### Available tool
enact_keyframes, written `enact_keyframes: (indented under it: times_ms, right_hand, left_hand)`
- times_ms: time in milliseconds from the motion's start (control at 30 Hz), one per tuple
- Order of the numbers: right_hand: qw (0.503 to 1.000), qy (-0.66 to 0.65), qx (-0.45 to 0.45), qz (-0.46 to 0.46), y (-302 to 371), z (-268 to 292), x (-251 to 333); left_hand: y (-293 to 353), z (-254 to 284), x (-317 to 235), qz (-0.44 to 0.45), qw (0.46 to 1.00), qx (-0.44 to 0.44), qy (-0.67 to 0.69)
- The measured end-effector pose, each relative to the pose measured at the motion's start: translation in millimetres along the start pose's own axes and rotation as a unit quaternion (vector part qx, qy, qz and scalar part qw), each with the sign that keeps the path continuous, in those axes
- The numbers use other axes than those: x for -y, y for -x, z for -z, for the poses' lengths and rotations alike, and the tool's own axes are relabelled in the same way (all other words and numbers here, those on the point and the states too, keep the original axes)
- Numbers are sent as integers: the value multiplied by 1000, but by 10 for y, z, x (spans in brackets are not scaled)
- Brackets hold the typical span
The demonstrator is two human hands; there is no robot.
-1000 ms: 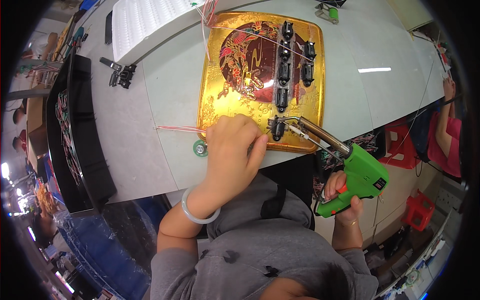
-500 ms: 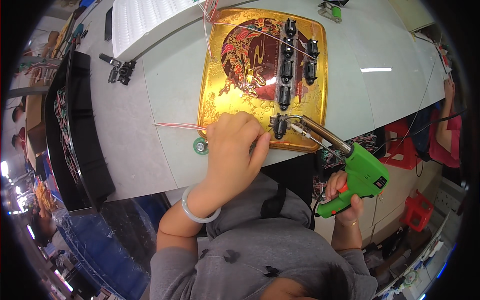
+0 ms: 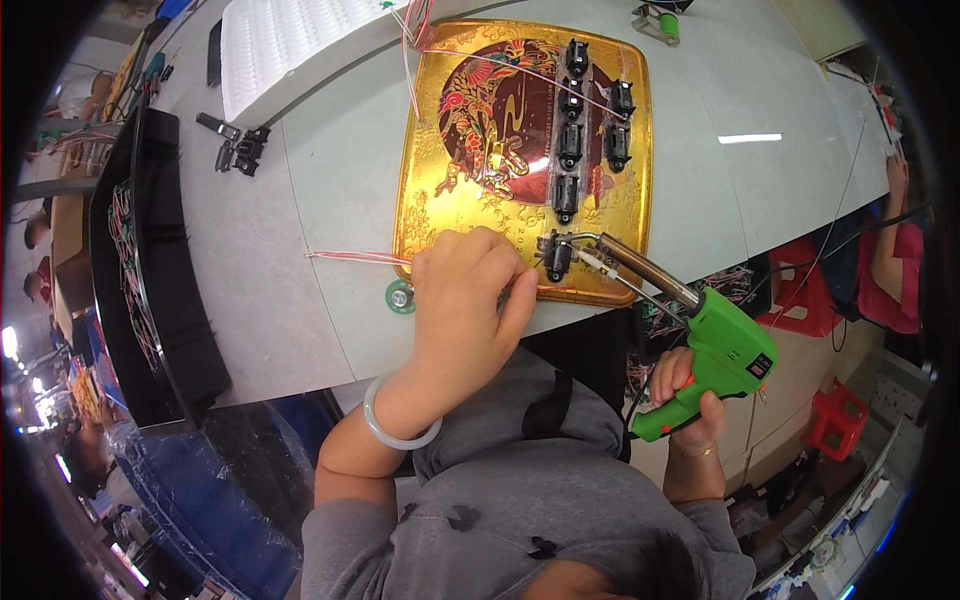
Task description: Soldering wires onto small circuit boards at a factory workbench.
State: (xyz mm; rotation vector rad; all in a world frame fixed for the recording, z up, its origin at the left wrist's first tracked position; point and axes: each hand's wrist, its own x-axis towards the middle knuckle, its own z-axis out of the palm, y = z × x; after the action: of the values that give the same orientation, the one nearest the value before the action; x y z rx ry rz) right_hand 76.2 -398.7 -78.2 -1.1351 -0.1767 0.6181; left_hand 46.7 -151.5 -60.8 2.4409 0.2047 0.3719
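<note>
My right hand point(image 3: 690, 405) grips a green soldering gun point(image 3: 735, 345) by its handle, a finger by the red trigger. Its bent metal tip and a thin feed tube meet at a small black plastic housing point(image 3: 557, 262) on the front part of a gold tin lid point(image 3: 430, 215). My left hand point(image 3: 468, 310) is closed in a pinch just left of that housing, holding thin red and white wires point(image 3: 360, 257) whose ends stick out to the left. The exact contact at the fingertips is hidden. Several more black housings point(image 3: 567, 198) stand in two columns on the lid.
A small round green-rimmed part point(image 3: 400, 296) lies beside my left wrist. At the back left are a white foam tray point(image 3: 290, 60) and loose black parts point(image 3: 240, 150). A black bin point(image 3: 175, 300) of wires stands left; a green spool point(image 3: 668, 27) stands at the back.
The picture has shifted very slightly. Both hands, the soldering gun and the black housing keep nearly the same places relative to each other.
</note>
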Motion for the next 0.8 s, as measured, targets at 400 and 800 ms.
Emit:
enact_keyframes:
  times_ms: [400, 800]
  right_hand:
    - [998, 18, -10, 58, 49, 87, 12]
    - [999, 38, -8, 19, 9, 26, -19]
  left_hand:
    - [-5, -1, 6, 0, 1000, -2, -4]
    - [-2, -18, 19, -3, 1000, -8, 0]
